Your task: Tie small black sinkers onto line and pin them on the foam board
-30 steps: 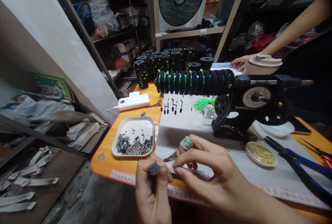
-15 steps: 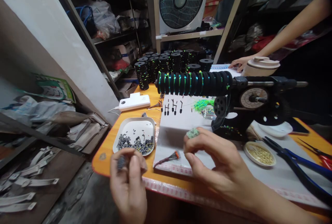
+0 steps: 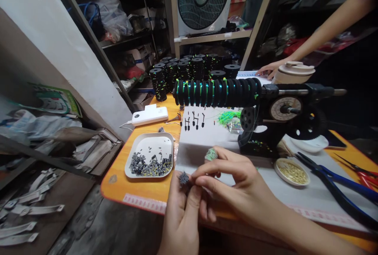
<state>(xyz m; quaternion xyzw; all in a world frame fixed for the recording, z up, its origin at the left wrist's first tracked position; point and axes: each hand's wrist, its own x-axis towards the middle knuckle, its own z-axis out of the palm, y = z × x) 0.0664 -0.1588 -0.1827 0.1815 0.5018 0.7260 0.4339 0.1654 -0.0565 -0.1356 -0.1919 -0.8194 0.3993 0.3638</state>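
Note:
My left hand (image 3: pixel 186 211) is closed around a small dark grey, bristly-looking clump (image 3: pixel 183 179), whose exact kind I cannot make out. My right hand (image 3: pixel 233 180) keeps a pale green crumbly lump (image 3: pixel 211 154) between its upper fingers. Its thumb and index finger pinch together against the left fingertips, and whatever they hold there is too small to name. Left of both hands, a white tray (image 3: pixel 127 168) contains small dark tubes and grey bits. Beyond the hands is a winding machine (image 3: pixel 260 145) with a black ridged roller (image 3: pixel 218 93) wrapped in green and blue strands.
Black spools (image 3: pixel 158 84) stand behind the roller, near a white power bank (image 3: pixel 150 115). A dish of gold beads (image 3: pixel 292 171) and blue-handled pliers (image 3: pixel 333 184) lie at right. Another person's hand (image 3: pixel 270 69) rests at the back beside a lidded cup (image 3: pixel 294 73).
My left hand has moved right and up, away from the tray's front edge, to meet my right hand. The right hand has shifted slightly left, and the view has moved a little.

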